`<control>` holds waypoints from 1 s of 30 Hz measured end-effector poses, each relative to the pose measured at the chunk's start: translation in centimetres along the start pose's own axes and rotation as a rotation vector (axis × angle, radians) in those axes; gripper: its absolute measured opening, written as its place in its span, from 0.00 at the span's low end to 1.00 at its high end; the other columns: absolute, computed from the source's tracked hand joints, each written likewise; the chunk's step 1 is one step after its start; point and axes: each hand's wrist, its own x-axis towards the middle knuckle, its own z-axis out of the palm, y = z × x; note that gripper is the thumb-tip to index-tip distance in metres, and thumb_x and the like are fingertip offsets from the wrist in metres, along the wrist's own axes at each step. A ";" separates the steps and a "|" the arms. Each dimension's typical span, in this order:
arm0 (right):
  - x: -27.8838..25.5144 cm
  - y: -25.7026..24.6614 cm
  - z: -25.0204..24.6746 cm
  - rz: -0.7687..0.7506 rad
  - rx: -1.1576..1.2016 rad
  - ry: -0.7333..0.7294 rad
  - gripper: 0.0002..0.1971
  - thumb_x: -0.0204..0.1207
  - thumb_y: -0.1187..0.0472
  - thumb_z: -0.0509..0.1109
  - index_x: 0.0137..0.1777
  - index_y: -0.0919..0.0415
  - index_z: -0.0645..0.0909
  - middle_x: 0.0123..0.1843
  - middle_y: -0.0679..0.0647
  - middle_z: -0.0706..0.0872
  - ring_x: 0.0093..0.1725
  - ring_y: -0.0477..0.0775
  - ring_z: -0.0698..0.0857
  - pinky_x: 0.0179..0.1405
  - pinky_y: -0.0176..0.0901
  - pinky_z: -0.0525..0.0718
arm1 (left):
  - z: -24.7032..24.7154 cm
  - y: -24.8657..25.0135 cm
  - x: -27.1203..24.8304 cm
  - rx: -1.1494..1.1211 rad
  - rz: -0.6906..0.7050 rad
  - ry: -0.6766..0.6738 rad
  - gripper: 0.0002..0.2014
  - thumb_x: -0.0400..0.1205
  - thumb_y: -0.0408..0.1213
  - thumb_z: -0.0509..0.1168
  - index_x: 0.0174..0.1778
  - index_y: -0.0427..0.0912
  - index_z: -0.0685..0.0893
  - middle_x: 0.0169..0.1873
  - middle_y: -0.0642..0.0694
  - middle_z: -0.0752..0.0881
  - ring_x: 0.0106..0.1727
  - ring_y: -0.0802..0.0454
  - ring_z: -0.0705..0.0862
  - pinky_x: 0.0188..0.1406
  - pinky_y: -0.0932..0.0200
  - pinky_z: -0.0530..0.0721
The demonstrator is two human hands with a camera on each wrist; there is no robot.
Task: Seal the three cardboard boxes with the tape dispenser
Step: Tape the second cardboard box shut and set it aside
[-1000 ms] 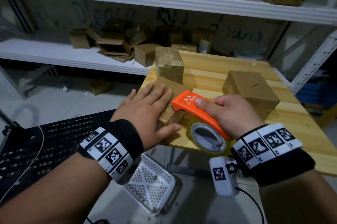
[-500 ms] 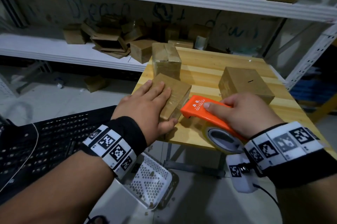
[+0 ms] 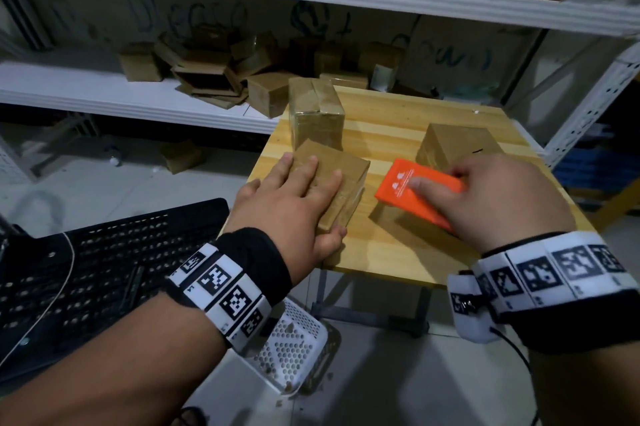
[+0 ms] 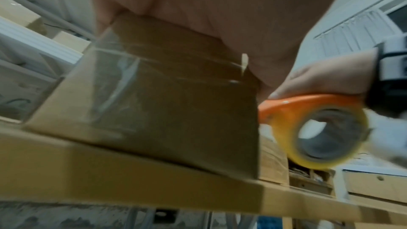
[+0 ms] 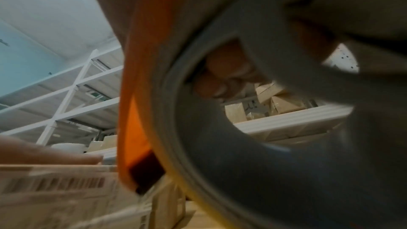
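So we've got our left hand (image 3: 294,203) lying flat, fingers straight, on top of the near box (image 3: 334,179) at the wooden table's (image 3: 391,245) front left corner, thumb down its near side. Clear tape shows on that box's side in the left wrist view. Our right hand (image 3: 498,203) is wrapped around the orange tape dispenser (image 3: 415,190), just right of that box and not touching it. The tall box (image 3: 315,113) stands right behind, the third box (image 3: 457,145) off to the right.

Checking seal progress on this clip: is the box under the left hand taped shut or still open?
Taped, at least partly: the left wrist view shows clear tape over the near box's top edge and side. The left hand hides its top seam.
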 end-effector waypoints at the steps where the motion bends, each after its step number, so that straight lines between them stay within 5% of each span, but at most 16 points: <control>1: 0.0 0.1 0.2 0.003 0.018 0.052 0.26 0.78 0.25 0.63 0.51 0.46 0.88 0.34 0.45 0.79 0.39 0.55 0.81 0.36 0.48 0.80 | 0.0 0.1 0.0 -0.004 0.001 -0.010 0.35 0.83 0.69 0.49 0.85 0.72 0.42 0.90 0.53 0.45 0.90 0.45 0.40 0.81 0.33 0.58; 4: 0.3 0.6 1.5 0.035 0.043 0.107 0.27 0.81 0.28 0.62 0.57 0.48 0.89 0.33 0.46 0.78 0.39 0.56 0.80 0.36 0.47 0.79 | -0.5 0.6 -0.2 -0.005 0.015 -0.036 0.31 0.85 0.66 0.50 0.79 0.83 0.38 0.90 0.49 0.43 0.89 0.40 0.39 0.79 0.28 0.59; 7: 0.5 0.8 2.5 0.026 0.051 0.129 0.24 0.84 0.34 0.60 0.60 0.49 0.89 0.38 0.50 0.84 0.38 0.57 0.82 0.35 0.47 0.80 | -0.6 0.7 -0.4 -0.005 0.030 -0.042 0.32 0.84 0.67 0.52 0.78 0.82 0.39 0.90 0.49 0.43 0.89 0.41 0.39 0.78 0.28 0.61; 9: 0.5 0.5 3.2 0.018 0.052 0.127 0.22 0.85 0.38 0.60 0.60 0.51 0.88 0.39 0.51 0.83 0.37 0.57 0.81 0.34 0.46 0.76 | -0.6 0.4 -0.3 -0.027 0.011 -0.043 0.40 0.79 0.73 0.54 0.83 0.72 0.42 0.90 0.51 0.44 0.90 0.45 0.40 0.80 0.31 0.62; 12: 0.4 -0.1 4.4 -0.010 0.007 0.069 0.21 0.86 0.40 0.60 0.64 0.51 0.86 0.42 0.52 0.84 0.39 0.56 0.80 0.34 0.45 0.73 | -1.6 0.3 -0.4 -0.112 -0.026 -0.101 0.63 0.63 0.86 0.56 0.88 0.50 0.49 0.90 0.51 0.49 0.90 0.49 0.45 0.87 0.41 0.57; 14: 0.5 -0.4 5.2 -0.021 -0.024 0.037 0.22 0.85 0.37 0.63 0.66 0.51 0.84 0.48 0.53 0.88 0.43 0.57 0.84 0.39 0.47 0.79 | -2.5 0.3 -0.7 -0.138 0.002 -0.085 0.68 0.57 0.90 0.50 0.87 0.47 0.59 0.89 0.47 0.55 0.89 0.47 0.52 0.87 0.47 0.55; 18: 0.6 -0.6 6.0 -0.052 -0.054 0.006 0.25 0.80 0.33 0.68 0.65 0.51 0.84 0.53 0.53 0.89 0.52 0.59 0.88 0.51 0.52 0.87 | -2.6 -0.2 -1.2 -0.295 -0.021 0.038 0.56 0.63 0.87 0.44 0.80 0.54 0.74 0.80 0.50 0.72 0.79 0.49 0.67 0.75 0.48 0.70; 20: 0.5 -0.7 5.6 -0.070 -0.030 0.073 0.27 0.80 0.31 0.65 0.65 0.51 0.86 0.55 0.54 0.88 0.57 0.60 0.86 0.59 0.56 0.86 | -2.6 -0.4 -1.3 -0.619 -0.105 0.141 0.47 0.72 0.81 0.49 0.81 0.54 0.73 0.74 0.51 0.77 0.72 0.54 0.74 0.69 0.54 0.77; 23: -0.2 -1.6 4.4 -0.107 0.338 0.217 0.27 0.83 0.35 0.64 0.72 0.52 0.86 0.64 0.52 0.86 0.66 0.56 0.83 0.65 0.54 0.81 | -1.8 -1.2 0.0 -1.260 -0.320 0.171 0.26 0.83 0.66 0.60 0.72 0.56 0.79 0.61 0.57 0.86 0.57 0.65 0.85 0.51 0.71 0.82; 24: -0.4 -2.2 4.4 -0.108 0.481 0.234 0.27 0.84 0.36 0.65 0.74 0.51 0.85 0.66 0.50 0.85 0.67 0.53 0.83 0.67 0.52 0.81 | -1.4 -1.6 0.6 -1.354 -0.368 0.156 0.23 0.83 0.66 0.62 0.67 0.58 0.83 0.58 0.59 0.87 0.57 0.62 0.86 0.56 0.67 0.83; 27: -1.0 -4.6 5.6 -0.089 0.813 0.099 0.33 0.84 0.35 0.64 0.84 0.50 0.75 0.79 0.47 0.79 0.76 0.49 0.79 0.77 0.55 0.79 | 0.0 -2.1 1.8 -1.455 -0.396 0.068 0.38 0.71 0.75 0.63 0.68 0.51 0.85 0.65 0.45 0.88 0.68 0.41 0.85 0.75 0.35 0.76; 30: -1.0 -6.7 7.7 -0.047 0.991 -0.055 0.41 0.83 0.34 0.65 0.91 0.55 0.62 0.90 0.51 0.67 0.88 0.52 0.67 0.87 0.59 0.67 | 1.2 -1.4 1.7 -1.512 -0.384 -0.017 0.36 0.71 0.74 0.64 0.67 0.52 0.87 0.59 0.43 0.92 0.61 0.38 0.89 0.70 0.33 0.81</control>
